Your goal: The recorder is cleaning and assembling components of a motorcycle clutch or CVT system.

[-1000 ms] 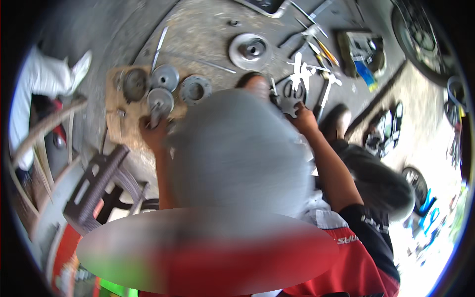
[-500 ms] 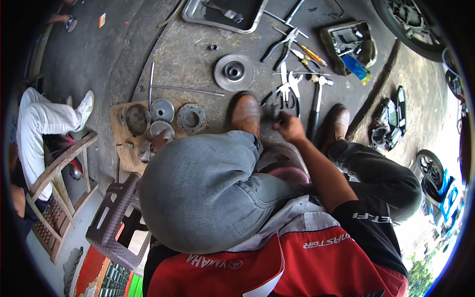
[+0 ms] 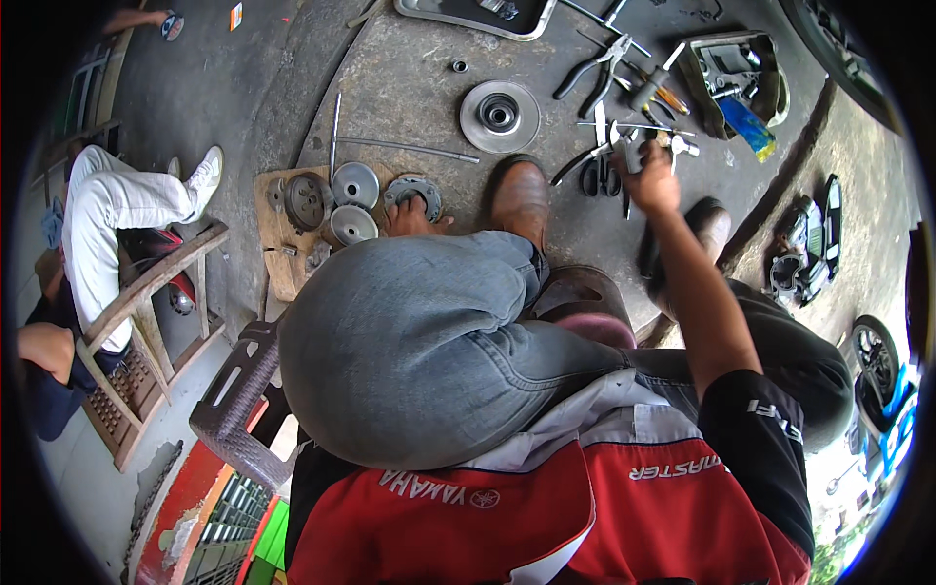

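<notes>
My left hand [image 3: 412, 216] reaches past the knee on the left. Its fingers are bent over the near side of a round grey metal part [image 3: 400, 185], which lies at the right end of a wooden board [image 3: 280, 280]. Out among the tools, my right hand [image 3: 651, 182] is closed around something grey that I cannot make out. Beneath and beside it are scissors [image 3: 597, 178] with black handles and a hammer [image 3: 684, 146]. A grey-handled screwdriver [image 3: 645, 93] lies beyond the hand, with pliers [image 3: 597, 76] to its left.
Two metal discs [image 3: 354, 183] and a darker round part [image 3: 306, 200] share the board. A pulley-like disc [image 3: 500, 115] lies ahead of my left shoe [image 3: 520, 195]. Back right is a parts tray [image 3: 746, 83]; an engine casing [image 3: 799, 253] sits farther right. Another person's leg [image 3: 107, 214] is at left.
My right hand has moved forward and right into the tools. My left hand has come onto the round metal part. A grey-handled screwdriver now shows beyond the right hand. The whole view has shifted.
</notes>
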Available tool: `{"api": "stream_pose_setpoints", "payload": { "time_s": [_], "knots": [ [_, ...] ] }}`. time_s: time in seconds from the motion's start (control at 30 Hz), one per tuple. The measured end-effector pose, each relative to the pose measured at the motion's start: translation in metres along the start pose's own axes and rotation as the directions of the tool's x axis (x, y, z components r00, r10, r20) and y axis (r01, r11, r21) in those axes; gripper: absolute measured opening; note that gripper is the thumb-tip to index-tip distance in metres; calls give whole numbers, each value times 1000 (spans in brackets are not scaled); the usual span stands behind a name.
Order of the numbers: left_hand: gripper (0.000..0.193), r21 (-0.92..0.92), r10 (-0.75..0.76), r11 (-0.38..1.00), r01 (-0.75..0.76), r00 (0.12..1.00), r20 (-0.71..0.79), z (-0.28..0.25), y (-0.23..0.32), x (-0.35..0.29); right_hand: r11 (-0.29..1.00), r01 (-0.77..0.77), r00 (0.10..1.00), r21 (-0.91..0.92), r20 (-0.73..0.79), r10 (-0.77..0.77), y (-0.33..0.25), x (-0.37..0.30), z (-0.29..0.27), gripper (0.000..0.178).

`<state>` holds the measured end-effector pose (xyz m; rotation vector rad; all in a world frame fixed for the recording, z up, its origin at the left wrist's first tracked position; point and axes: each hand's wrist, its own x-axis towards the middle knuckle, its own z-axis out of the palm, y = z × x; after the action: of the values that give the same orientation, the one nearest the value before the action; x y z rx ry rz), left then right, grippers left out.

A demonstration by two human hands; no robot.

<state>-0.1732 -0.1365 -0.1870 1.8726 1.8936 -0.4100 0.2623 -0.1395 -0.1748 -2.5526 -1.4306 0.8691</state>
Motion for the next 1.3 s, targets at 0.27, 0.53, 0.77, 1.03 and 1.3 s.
{"api": "stream_pose_setpoints", "payload": {
  "time_s": [0.27, 0.53, 0.77, 1.03, 1.3],
  "knots": [
    [41, -233, -93, 972, 39, 970, -225, -39, 3, -9, 975, -197, 980, -108, -36, 194, -51, -44, 59, 107],
    [27, -800, -288, 559, 219, 956, 60, -133, 10, -34, 991, 97, 993, -90, -61, -103, 13, -2, 20, 59],
    [19, -885, -84, 437, -160, 973, -217, -211, 26, -24, 952, 186, 948, -245, 299, -108, 5, 17, -37, 63],
    [27, -871, 116, 268, -411, 911, -395, -312, 43, -51, 688, 301, 940, -660, 82, -332, -94, 33, -364, 53],
    [39, -805, 373, 247, -540, 819, -435, -405, 102, -71, 672, 740, 672, -20, 17, -740, -181, -17, -413, 47]
  ]
}}
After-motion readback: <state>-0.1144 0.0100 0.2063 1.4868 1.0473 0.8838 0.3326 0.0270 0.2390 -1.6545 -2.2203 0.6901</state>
